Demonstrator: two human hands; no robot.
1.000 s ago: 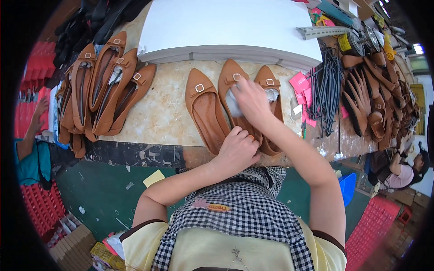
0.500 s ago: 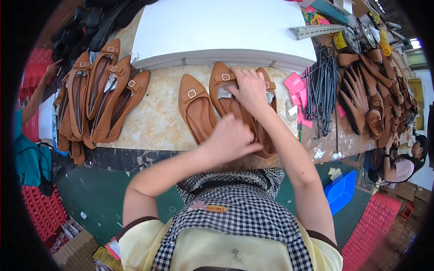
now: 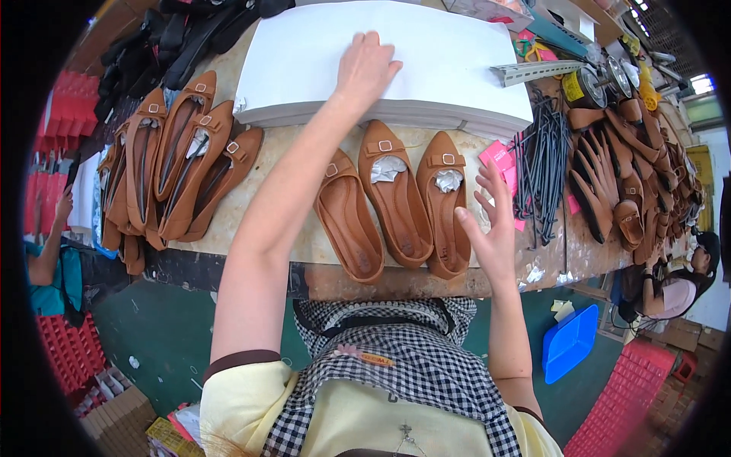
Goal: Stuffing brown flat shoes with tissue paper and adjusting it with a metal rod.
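Brown flat shoes (image 3: 396, 198), three of them, lie side by side on the stone-patterned workbench (image 3: 289, 152) just in front of us, toes pointing to our body and heels to the far side. Each has a small metal buckle on the strap. The middle shoe and the right shoe have crumpled white paper stuffed in the heel part; the left one (image 3: 349, 217) looks empty.

Our right hand (image 3: 491, 228) hovers at the near edge of the bench, just beside the right shoe. It is released, with fingers spread and the palm turned toward the shoes, and it grasps nothing.

Our left arm stretches over the bench, past the left shoe. Our left hand (image 3: 365, 70) lies flat with open fingers on top of the stack of white paper sheets (image 3: 449, 61), which sits directly behind the three shoes. The hand presses on the top sheet but does not close around anything.

To the left of us, more brown shoes (image 3: 186, 164) lean against each other in a row, some with paper inside. To the right, near a pink scrap, lies a bundle of dark thin rods (image 3: 542, 164), and further right a heap of brown leather pieces (image 3: 624, 183). Black shoes (image 3: 179, 42) are at the far left corner. Another person (image 3: 670, 286) sits beyond the right end of the bench.
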